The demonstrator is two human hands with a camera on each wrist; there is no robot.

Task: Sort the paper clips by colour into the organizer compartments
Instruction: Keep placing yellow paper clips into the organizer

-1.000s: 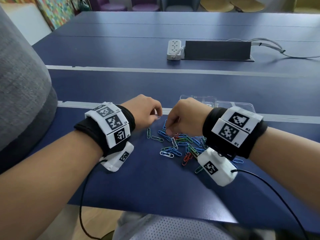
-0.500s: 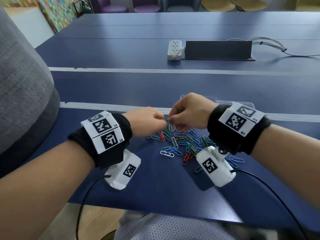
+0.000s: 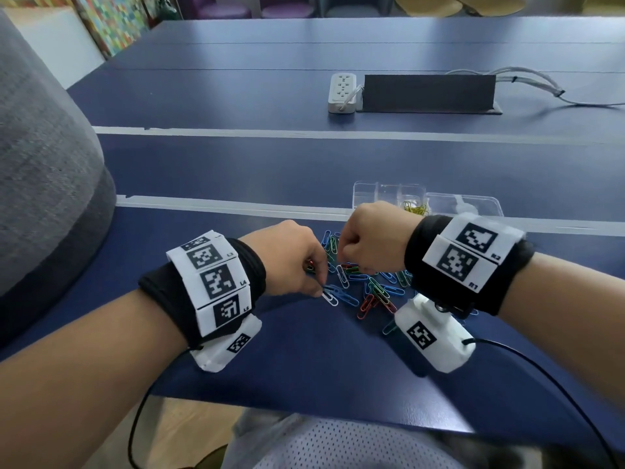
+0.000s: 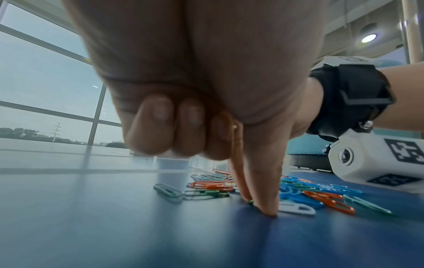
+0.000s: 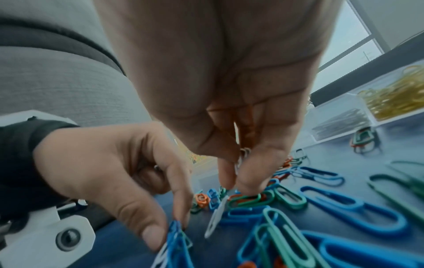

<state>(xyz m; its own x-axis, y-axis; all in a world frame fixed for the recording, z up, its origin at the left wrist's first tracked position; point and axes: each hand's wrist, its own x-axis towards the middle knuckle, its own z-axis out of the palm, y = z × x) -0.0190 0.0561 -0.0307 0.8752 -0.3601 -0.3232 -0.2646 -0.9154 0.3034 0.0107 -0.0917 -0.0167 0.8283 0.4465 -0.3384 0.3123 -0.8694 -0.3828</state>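
Note:
Several blue, green, orange and white paper clips lie in a pile [image 3: 367,284] on the blue table. My left hand [image 3: 320,292] is at the pile's near left edge, thumb and index tips down on the table, pinching the end of a white clip [image 3: 329,298] beside blue ones. In the left wrist view its other fingers are curled. My right hand [image 3: 341,257] hovers over the pile's far side. In the right wrist view the right hand [image 5: 236,181] pinches white clips [image 5: 243,154], its tips touching a green clip [image 5: 250,198]. The clear organizer [image 3: 372,194] lies behind, with yellow clips [image 3: 416,208] in one compartment.
A white power strip [image 3: 342,93] and a black cable box [image 3: 429,93] sit far back on the table, with cables running to the right. A grey upholstered seat [image 3: 44,184] rises at the left. Black wrist cables hang past the table's near edge [image 3: 304,406].
Half a second ago both hands met above the pile. Since then my left hand has dropped to the pile's near left edge and taken hold of a white clip; my right hand stays raised.

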